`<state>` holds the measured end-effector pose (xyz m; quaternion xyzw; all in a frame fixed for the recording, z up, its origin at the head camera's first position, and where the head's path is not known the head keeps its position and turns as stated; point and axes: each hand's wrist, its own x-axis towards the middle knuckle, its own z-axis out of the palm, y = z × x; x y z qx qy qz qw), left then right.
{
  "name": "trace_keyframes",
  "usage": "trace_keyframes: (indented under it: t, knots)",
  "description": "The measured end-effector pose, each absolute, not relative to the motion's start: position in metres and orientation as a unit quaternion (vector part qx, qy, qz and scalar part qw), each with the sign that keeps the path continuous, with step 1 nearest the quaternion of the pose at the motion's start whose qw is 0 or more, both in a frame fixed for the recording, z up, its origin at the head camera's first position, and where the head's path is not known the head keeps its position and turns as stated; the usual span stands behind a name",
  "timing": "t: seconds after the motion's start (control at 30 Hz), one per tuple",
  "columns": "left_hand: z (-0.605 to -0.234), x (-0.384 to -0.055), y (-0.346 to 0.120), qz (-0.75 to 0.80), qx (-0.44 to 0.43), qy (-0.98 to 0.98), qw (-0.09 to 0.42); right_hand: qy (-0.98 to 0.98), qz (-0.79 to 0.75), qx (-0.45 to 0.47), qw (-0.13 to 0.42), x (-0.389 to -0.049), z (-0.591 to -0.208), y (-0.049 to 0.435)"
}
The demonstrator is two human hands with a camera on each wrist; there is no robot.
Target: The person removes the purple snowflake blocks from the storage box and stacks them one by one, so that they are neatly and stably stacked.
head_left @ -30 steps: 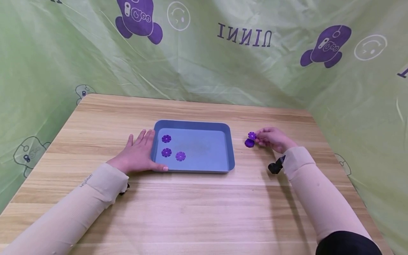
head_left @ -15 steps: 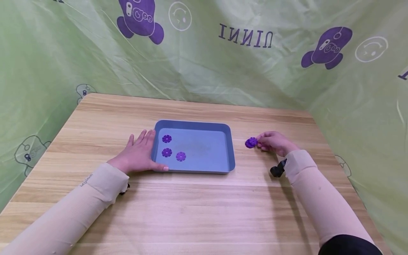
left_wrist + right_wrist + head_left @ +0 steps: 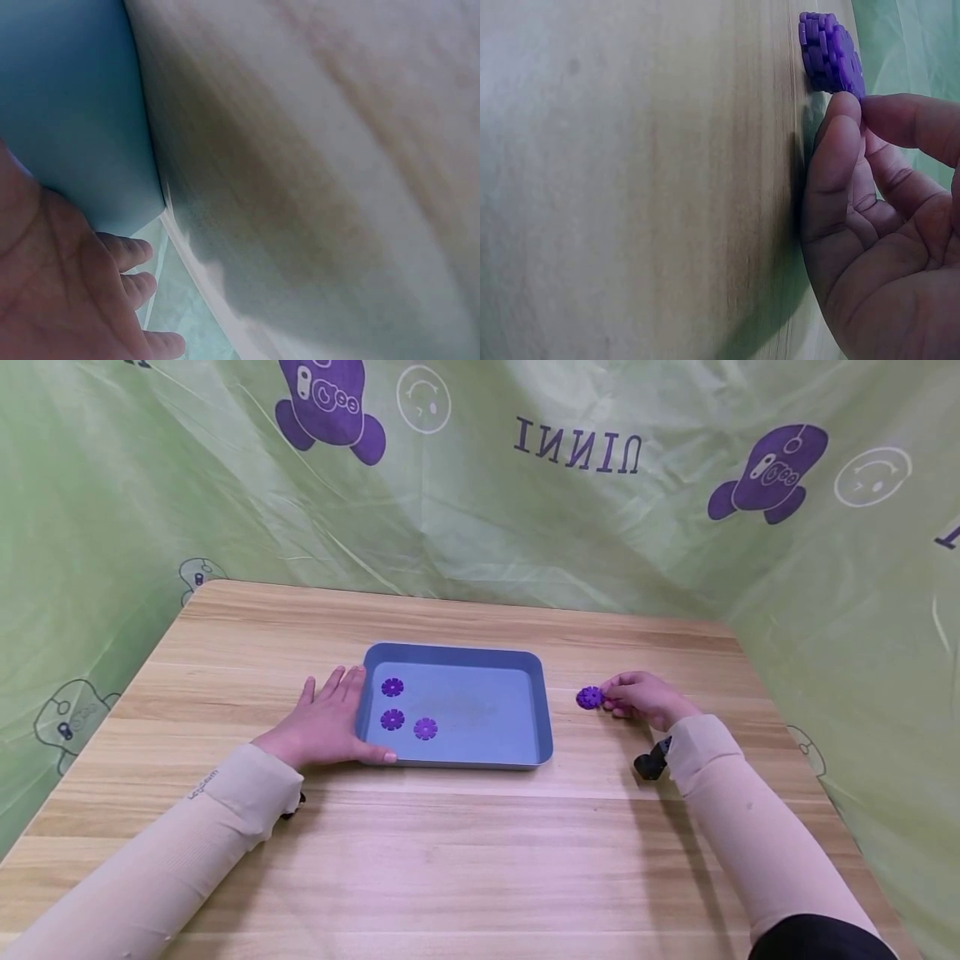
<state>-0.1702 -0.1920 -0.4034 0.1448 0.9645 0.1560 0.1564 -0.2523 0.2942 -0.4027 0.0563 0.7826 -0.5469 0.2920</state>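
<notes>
My left hand [image 3: 322, 727] rests against the left side of the blue-grey tray [image 3: 487, 702], fingers straight and thumb along its front rim. Three purple snowflake discs [image 3: 392, 719] lie flat in the tray's left part, apart from each other. To the right of the tray, my right hand [image 3: 643, 697] pinches the edge of a purple snowflake disc [image 3: 591, 697] between thumb and fingertips. In the right wrist view that disc [image 3: 847, 64] lies against a small stack of similar discs [image 3: 814, 52] on the table. The left wrist view shows the palm [image 3: 52, 285] beside the tray wall [image 3: 90, 112].
A wooden table [image 3: 465, 852] carries everything. Green printed sheeting [image 3: 480, 527] hangs behind it and along both sides. A small black device [image 3: 651, 762] is fixed at the right wrist.
My right hand has moved slightly down toward me, bringing the pinched disc from behind the stack onto it. My left hand and the tray have stayed put.
</notes>
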Motion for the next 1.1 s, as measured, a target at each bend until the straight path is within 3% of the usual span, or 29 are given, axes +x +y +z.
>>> trace_keyframes:
  t: [1.1]
  knots:
    - [-0.402,-0.1712,-0.1906,0.162,0.145,0.963,0.158,0.767,-0.571,0.058,0.286,-0.2486,-0.3954,0.2908]
